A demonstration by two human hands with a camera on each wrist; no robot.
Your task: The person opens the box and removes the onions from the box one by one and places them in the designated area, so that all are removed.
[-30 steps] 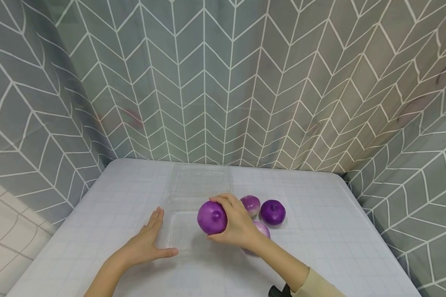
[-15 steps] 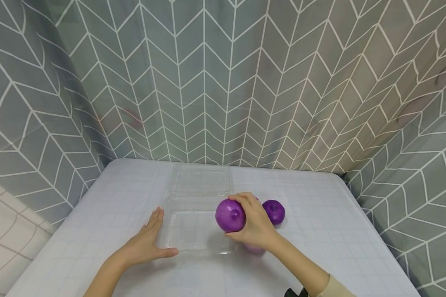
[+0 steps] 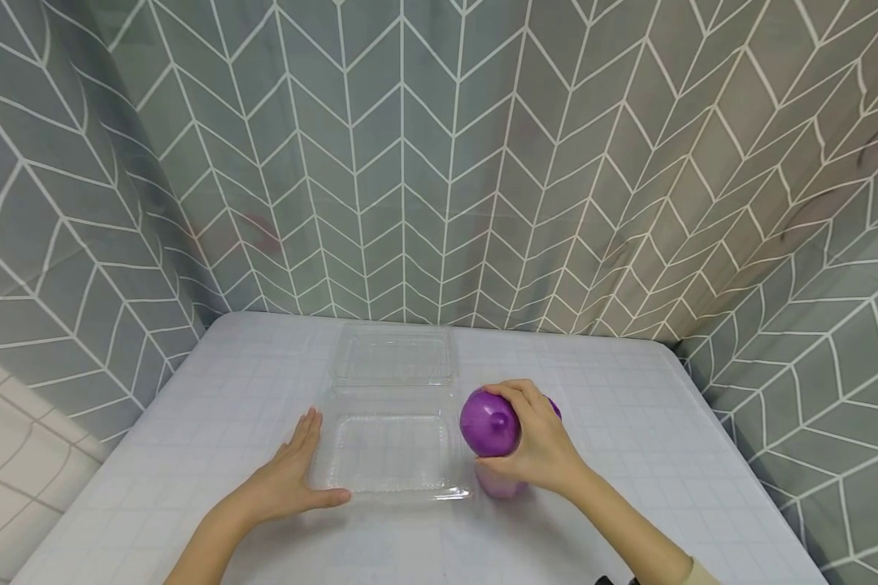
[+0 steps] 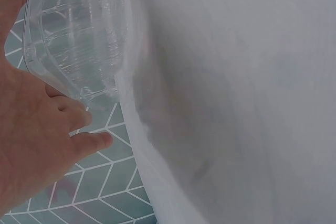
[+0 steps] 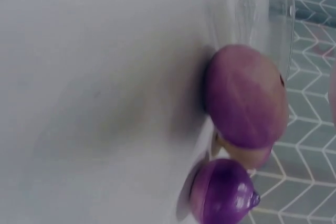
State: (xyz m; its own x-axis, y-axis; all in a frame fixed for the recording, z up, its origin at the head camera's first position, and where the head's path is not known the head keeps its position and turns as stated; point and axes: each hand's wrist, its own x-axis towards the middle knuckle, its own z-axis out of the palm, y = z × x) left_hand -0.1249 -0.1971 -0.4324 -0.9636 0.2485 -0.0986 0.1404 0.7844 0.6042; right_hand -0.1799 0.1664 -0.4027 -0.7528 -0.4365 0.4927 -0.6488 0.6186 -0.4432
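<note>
My right hand (image 3: 545,447) grips a round purple onion (image 3: 488,424) from its right side, fingers over the top and thumb below. Beneath it in the head view, a paler purple onion (image 3: 499,481) sits on the table, close to the right edge of a clear plastic clamshell box (image 3: 391,455). In the right wrist view that paler onion (image 5: 247,98) stands nearest, with another pale one (image 5: 247,156) partly behind it and a dark purple onion (image 5: 223,192) beside them. My left hand (image 3: 285,475) lies along the box's left edge, thumb stretched out at the front corner.
The box's lid (image 3: 395,357) lies folded back toward the far edge of the white table (image 3: 615,455). A grey patterned curtain (image 3: 439,162) hangs behind the table and along both sides.
The right hand has carried the purple onion rightward, from over the box to over the other onions. More of the box's base shows now. The left hand has stayed in place.
</note>
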